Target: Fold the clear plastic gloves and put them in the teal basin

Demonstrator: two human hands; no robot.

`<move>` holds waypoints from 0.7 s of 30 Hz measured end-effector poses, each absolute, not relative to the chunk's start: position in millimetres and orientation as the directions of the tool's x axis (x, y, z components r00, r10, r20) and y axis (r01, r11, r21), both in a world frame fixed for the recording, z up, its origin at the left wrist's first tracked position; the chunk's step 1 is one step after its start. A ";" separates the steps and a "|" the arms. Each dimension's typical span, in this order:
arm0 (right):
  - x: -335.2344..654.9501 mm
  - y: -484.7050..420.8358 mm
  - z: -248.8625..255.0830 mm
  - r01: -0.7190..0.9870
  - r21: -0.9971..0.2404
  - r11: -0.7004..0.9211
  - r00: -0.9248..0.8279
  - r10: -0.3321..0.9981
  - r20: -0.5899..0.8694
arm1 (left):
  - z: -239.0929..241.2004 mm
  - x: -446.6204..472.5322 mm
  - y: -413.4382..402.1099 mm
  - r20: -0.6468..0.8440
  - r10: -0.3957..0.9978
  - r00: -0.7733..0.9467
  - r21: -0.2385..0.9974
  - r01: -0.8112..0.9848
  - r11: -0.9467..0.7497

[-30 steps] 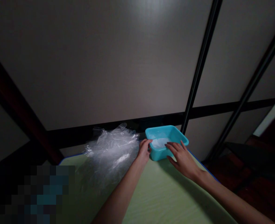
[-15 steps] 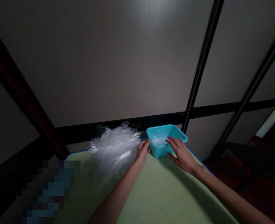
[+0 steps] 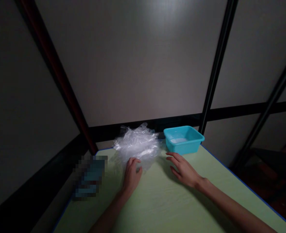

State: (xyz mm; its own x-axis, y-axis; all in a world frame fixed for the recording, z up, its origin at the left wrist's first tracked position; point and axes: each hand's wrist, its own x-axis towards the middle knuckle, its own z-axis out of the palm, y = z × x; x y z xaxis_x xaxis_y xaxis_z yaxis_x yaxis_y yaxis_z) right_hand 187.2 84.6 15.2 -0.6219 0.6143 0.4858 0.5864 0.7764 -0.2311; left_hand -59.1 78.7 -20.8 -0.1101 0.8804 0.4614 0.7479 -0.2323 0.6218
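My left hand [image 3: 132,174] is at the near edge of a crumpled heap of clear plastic [image 3: 138,142], its fingers curved and apart. Whether the fingertips touch the plastic I cannot tell. Some finger-like shapes stick up from the top of the heap. My right hand [image 3: 183,170] hovers in front of a turquoise plastic basin [image 3: 184,147], fingers spread and nothing in them. Inside the basin lies something thin and whitish [image 3: 178,140], too unclear to name.
Everything stands on a light green table [image 3: 154,204] with a blue edge. A blurred-out object [image 3: 90,178] lies at its left side. Behind rises a grey panelled wardrobe [image 3: 143,71] with dark frames. Dark furniture [image 3: 276,165] shows beyond the table at the right.
My left hand has moved from the basin's side to the front of the plastic heap. My right hand has drawn back from over the basin. The view has shifted left.
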 end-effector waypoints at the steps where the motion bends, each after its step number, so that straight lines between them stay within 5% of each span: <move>1: 181.2 83.8 10.0 0.573 -0.237 0.785 -0.628 0.606 0.488 | -21.8 -64.9 77.8 0.477 0.872 -0.110 0.583 0.782 -0.220; 14: 162.0 67.9 -6.5 0.451 -0.318 0.834 -0.694 0.552 0.462 | -25.9 -69.6 73.1 0.346 0.925 0.157 0.156 0.963 -0.221; 21: 161.9 64.6 -7.8 0.445 -0.333 0.831 -0.710 0.554 0.435 | -16.8 -71.2 74.2 0.439 0.895 0.081 0.303 0.924 -0.233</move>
